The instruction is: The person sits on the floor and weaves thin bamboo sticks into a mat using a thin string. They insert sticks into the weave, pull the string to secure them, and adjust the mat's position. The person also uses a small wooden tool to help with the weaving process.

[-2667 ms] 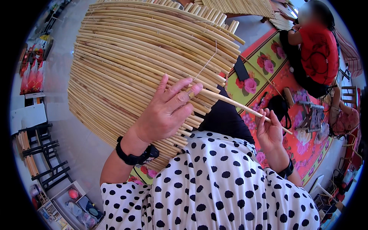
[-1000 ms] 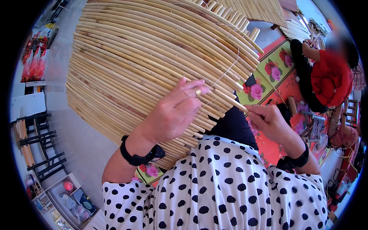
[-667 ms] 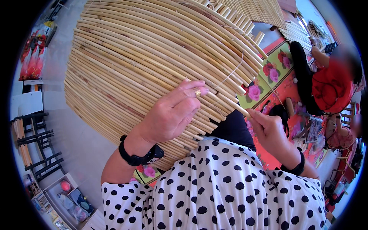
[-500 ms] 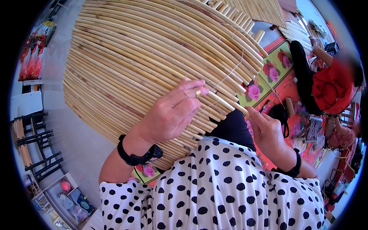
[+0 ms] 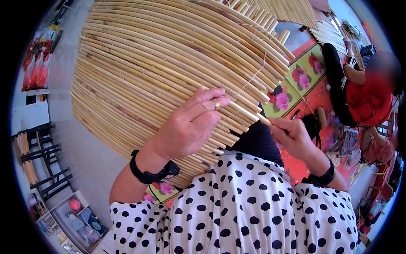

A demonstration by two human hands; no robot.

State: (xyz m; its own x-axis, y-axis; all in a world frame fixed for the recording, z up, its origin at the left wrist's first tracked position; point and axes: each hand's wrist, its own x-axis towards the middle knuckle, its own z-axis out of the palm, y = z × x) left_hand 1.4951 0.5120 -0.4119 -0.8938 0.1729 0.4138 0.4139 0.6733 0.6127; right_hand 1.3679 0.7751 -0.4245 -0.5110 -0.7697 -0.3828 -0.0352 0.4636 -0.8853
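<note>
A mat of straight, pale yellow reed stalks (image 5: 139, 63) slopes across my lap, bound with rows of thin thread. My left hand (image 5: 188, 127), with a gold ring and a black wrist strap, lies on it near the right edge, fingers curled and pressed onto the stalks. Between the thumb and fingers of my right hand (image 5: 294, 136) is the tip of one reed stalk (image 5: 263, 119), which sticks out past its neighbours. A loose length of thread (image 5: 255, 77) loops over the stalk ends just above my left fingers. My left fingertips' undersides are hidden.
A floral mat (image 5: 302, 80) covers the floor at the right, where a person in red (image 5: 368, 99) sits with pale strips. Another reed mat (image 5: 283, 10) lies at the far side. On the left are a black rack (image 5: 42, 148) and a divided box (image 5: 63, 205).
My right hand has shifted slightly left with the stalk, and less of the stalk sticks out. My left hand stays in place. The person in red has moved an arm.
</note>
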